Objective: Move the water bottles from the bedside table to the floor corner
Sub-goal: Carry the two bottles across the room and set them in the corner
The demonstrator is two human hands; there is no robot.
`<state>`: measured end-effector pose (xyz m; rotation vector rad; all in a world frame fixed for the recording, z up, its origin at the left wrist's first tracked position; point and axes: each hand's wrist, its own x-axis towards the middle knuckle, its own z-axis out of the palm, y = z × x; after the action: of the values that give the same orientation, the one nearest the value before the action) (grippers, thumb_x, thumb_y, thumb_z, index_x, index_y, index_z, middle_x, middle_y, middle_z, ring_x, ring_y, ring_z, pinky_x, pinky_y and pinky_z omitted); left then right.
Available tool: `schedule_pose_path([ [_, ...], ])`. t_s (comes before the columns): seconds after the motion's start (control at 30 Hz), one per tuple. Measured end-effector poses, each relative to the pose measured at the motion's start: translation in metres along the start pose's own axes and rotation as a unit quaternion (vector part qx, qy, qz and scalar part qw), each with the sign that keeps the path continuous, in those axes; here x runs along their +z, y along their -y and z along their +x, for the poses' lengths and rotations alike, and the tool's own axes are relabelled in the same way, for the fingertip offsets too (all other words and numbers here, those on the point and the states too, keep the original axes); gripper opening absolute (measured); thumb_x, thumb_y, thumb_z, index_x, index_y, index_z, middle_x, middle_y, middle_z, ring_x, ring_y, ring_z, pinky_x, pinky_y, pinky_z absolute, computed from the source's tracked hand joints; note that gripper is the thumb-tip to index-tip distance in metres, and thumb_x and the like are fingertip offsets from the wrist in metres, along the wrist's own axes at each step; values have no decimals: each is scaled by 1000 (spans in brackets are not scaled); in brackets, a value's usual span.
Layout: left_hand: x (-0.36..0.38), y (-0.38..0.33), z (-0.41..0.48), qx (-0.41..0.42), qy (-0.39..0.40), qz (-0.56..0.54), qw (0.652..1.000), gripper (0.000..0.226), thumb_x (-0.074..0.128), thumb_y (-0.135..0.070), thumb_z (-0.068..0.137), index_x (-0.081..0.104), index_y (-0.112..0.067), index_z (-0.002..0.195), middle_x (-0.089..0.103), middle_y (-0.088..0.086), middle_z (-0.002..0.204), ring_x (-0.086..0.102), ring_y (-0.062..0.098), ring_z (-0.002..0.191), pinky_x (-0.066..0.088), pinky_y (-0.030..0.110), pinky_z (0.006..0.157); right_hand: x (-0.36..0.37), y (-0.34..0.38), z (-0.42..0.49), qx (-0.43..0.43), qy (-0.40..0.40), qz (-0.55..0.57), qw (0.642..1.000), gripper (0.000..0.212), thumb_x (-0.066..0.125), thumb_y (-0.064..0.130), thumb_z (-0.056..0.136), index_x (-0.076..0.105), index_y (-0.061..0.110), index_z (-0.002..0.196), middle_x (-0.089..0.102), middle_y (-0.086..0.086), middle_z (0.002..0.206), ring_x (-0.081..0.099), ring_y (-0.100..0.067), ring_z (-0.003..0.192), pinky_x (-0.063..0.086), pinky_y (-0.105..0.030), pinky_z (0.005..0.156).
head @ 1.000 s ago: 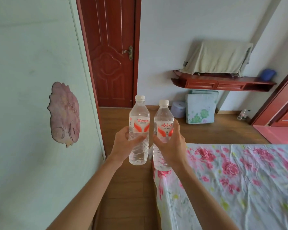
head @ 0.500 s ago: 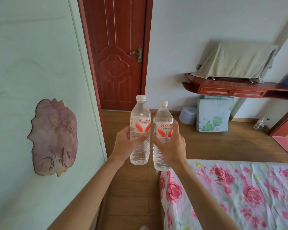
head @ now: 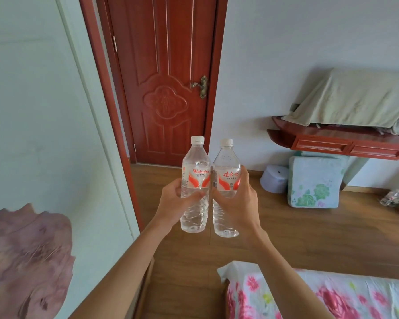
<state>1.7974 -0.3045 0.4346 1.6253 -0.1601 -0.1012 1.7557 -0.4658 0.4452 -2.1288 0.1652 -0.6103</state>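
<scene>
Two clear plastic water bottles with white caps and red-and-white labels are held upright side by side in front of me, above the wooden floor. My left hand (head: 173,203) grips the left bottle (head: 195,178) around its middle. The right bottle (head: 226,171) is wrapped by my right hand (head: 238,203) just below the label. The two bottles almost touch. No bedside table is in view.
A shut red wooden door (head: 168,77) stands straight ahead, with a pale wall (head: 44,134) close on my left. The flowered bed (head: 320,293) fills the lower right. A cushion (head: 313,183), a small round tub (head: 274,178) and another bottle (head: 392,198) lie on the floor under a red wall shelf (head: 332,143).
I have walked forward along the bed toward the door; the bed has slid down and right in view, the door looms larger. Both hands still hold the bottles the same way.
</scene>
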Motion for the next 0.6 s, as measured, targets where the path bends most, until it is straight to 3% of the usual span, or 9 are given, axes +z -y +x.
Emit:
schedule_pose_path([
  [0.2,10,0,54,-2,9,-11,1000,34,84,-20,73,65,-29,99,74,-14,91,70,0,86,51,11,65,8,-18,54,2,-8,-10,1000,83,77,48,78,26,31,142,58,12,121,61,-5,94,53,-26,82],
  [0.53,34,10,166,-8,48,-28,998,37,85,-19,71,68,-21,104,75,-9,95,71,6,89,54,22,76,28,-56,144,21,-40,-40,998,81,75,52,78,29,30,140,54,18,106,62,-5,86,51,-17,71],
  [0.6,39,12,194,-8,64,-30,997,37,85,-21,71,68,-22,104,75,-9,96,71,6,90,55,23,77,33,-65,166,31,-50,-43,997,81,75,52,77,30,30,140,56,16,106,63,-6,88,55,-23,74],
])
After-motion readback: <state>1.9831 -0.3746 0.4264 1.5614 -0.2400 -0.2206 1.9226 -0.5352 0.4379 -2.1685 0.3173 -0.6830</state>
